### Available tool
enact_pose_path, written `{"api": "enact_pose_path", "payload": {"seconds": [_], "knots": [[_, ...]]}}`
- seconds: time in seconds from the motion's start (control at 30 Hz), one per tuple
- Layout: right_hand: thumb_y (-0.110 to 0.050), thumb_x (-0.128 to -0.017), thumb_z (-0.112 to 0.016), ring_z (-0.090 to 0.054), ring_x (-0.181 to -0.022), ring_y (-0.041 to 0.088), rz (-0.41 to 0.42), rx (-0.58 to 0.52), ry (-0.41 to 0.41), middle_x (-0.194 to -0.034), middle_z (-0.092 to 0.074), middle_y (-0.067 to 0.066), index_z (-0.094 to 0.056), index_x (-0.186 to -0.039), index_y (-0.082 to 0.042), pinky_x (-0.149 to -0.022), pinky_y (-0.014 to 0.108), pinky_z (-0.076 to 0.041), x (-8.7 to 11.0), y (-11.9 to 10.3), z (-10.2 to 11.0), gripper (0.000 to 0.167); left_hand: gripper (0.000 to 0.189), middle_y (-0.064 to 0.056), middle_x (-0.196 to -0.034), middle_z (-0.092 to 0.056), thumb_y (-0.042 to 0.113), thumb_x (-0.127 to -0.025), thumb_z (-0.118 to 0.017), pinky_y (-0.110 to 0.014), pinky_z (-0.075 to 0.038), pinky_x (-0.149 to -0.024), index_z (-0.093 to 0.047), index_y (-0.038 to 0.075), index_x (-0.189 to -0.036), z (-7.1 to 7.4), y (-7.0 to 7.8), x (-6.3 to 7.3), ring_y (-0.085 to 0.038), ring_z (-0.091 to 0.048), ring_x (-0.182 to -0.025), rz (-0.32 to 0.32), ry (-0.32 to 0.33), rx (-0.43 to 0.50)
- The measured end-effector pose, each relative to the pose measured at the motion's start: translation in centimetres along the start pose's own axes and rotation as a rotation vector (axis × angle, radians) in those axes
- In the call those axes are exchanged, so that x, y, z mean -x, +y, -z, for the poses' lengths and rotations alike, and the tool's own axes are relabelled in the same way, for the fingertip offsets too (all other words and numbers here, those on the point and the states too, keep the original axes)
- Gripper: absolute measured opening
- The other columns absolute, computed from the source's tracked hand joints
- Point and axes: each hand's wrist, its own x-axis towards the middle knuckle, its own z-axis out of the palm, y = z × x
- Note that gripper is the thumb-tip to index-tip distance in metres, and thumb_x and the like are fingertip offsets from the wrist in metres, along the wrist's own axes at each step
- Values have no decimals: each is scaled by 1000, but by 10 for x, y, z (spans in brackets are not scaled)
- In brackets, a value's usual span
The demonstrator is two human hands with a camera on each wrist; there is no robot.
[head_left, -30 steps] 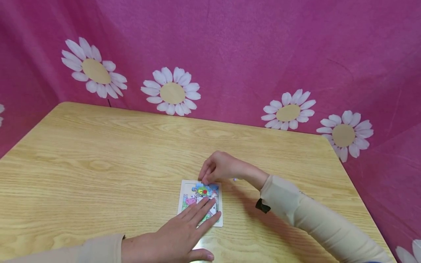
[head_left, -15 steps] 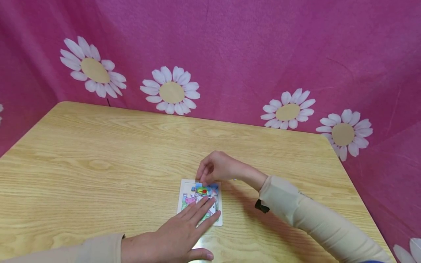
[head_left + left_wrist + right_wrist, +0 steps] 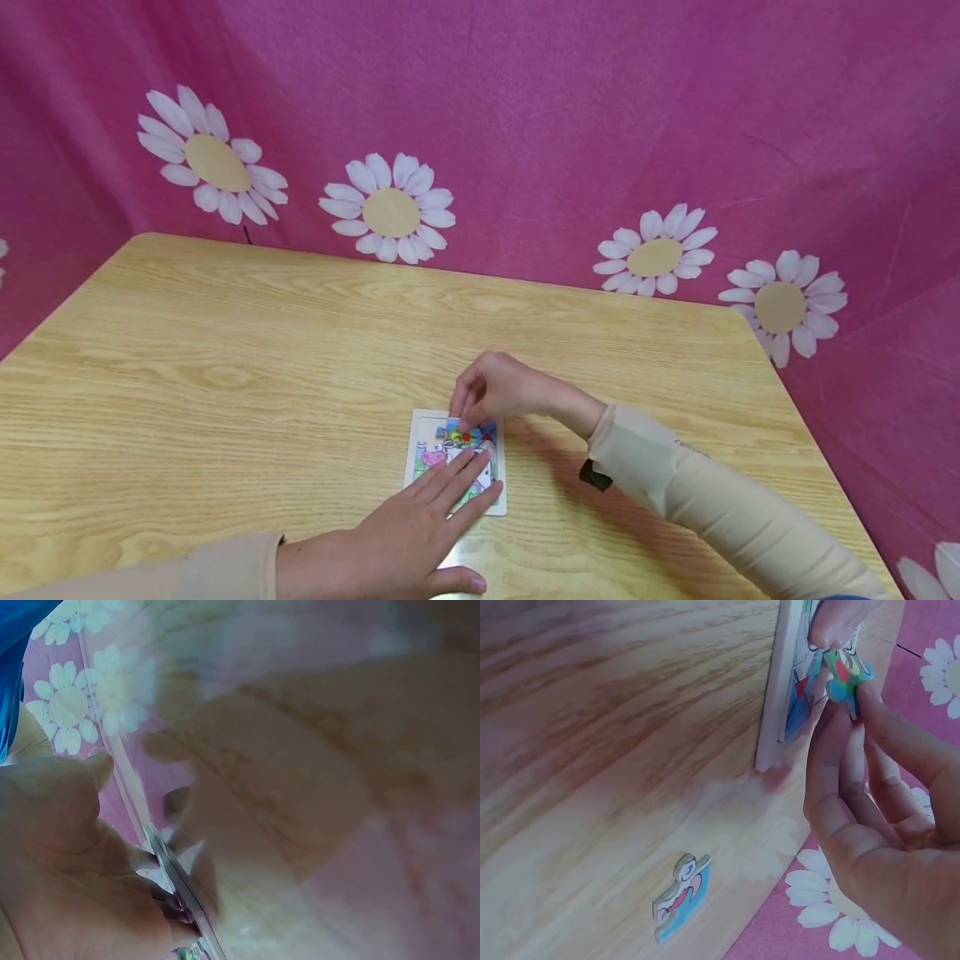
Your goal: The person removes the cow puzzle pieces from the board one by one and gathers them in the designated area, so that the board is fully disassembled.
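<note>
A small puzzle board with a pale frame and a cartoon cow picture lies on the table. My left hand rests on its near part, fingers spread and straight, covering much of the picture. Over the board's far edge, my right hand pinches a jigsaw piece between thumb and fingers. That piece is blue and green with a red spot, and in the right wrist view it sits tilted right at the picture. In the left wrist view, the left hand lies against the board's thin edge.
Another jigsaw piece, blue, white and red, lies loose on the table beyond the board, seen in the right wrist view. A pink curtain with white daisies hangs along the table's far and right sides.
My right hand has shifted slightly left, then a little nearer, with the jigsaw piece over the board's far part. The loose piece has gone out of sight behind my right wrist. My left hand stays put.
</note>
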Motion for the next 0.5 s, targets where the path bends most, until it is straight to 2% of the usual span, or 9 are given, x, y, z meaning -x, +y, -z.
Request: {"api": "enact_pose_path", "payload": {"seconds": [0.17, 0.4, 0.5], "knots": [[5, -82, -74, -60, -63, 5, 40, -4, 47, -71, -71, 4, -73, -81, 1, -59, 21, -47, 5, 3, 7, 4, 83, -19, -160, -17, 66, -95, -38, -45, -26, -114, -28, 8, -154, -2, 0, 0, -32, -15, -148, -8, 24, -37], [7, -82, -73, -62, -63, 11, 2, -50, 104, -71, -70, 10, -72, -80, 3, -60, 31, -54, 23, 15, 27, 5, 82, -21, -159, -19, 66, -95, -39, -44, -29, -112, -32, 7, -153, -4, 1, 1, -33, -19, -147, -17, 69, -88], [7, -82, -73, -61, -63, 12, -42, -60, 128, -73, -71, 10, -73, -81, 2, -59, 31, -52, 34, 27, 40, 5, 83, -20, -160, -17, 66, -95, -38, -44, -28, -113, -31, 8, -153, -4, 1, 1, -33, -17, -147, -11, 56, -78]]}}
